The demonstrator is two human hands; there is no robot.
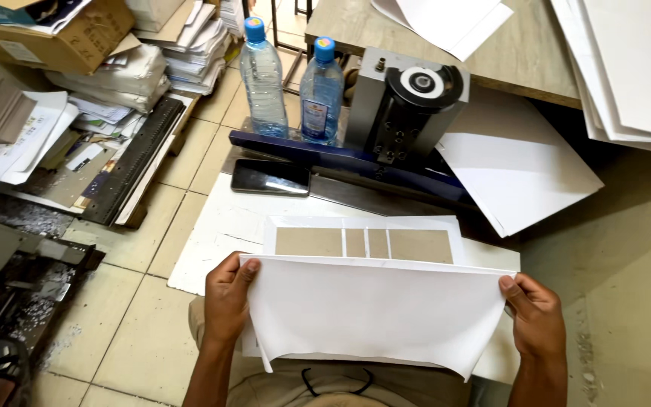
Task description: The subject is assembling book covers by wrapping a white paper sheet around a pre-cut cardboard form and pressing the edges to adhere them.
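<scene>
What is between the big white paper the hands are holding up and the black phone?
In the head view, brown cardboard pieces lie on a white sheet, between the held white paper and the phone.

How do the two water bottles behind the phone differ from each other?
The left bottle stands farther from the grey machine; the right bottle stands right beside it. The left bottle's label looks pale and see-through, while the right bottle's label is darker blue with a red patch. The left bottle's cap sits higher in the picture than the right bottle's. Both are clear plastic, upright, with blue caps.
</scene>
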